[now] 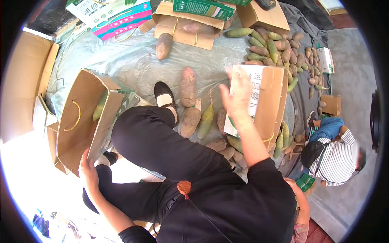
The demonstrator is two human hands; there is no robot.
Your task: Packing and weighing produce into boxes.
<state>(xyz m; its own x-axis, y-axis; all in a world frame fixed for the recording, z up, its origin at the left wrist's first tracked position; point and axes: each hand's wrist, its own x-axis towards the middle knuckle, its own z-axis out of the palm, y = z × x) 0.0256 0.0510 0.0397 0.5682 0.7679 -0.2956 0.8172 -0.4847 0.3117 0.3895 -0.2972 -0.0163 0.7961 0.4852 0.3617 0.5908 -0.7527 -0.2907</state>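
Observation:
At the left stands a tall open cardboard carton [87,95] with a yellow cord handle, a long green radish [100,106] inside it. My left hand [88,172] grips this carton's near lower edge, thumb up along it. My right hand [237,95] has its fingers spread over the white printed side of a second cardboard box [272,105] to the right. Between the two boxes lie a thick reddish-brown root [188,87], a shorter brown root [190,121] and a green radish [206,120] with a thin tail.
A big heap of green and brown roots [279,52] lies at the far right. Open gift cartons [194,34] stand along the back, one brown root [163,46] before them. Plastic sheeting [133,56] covers the floor. A person in a striped top [334,158] sits at right; another person's arm [300,200] shows beside me.

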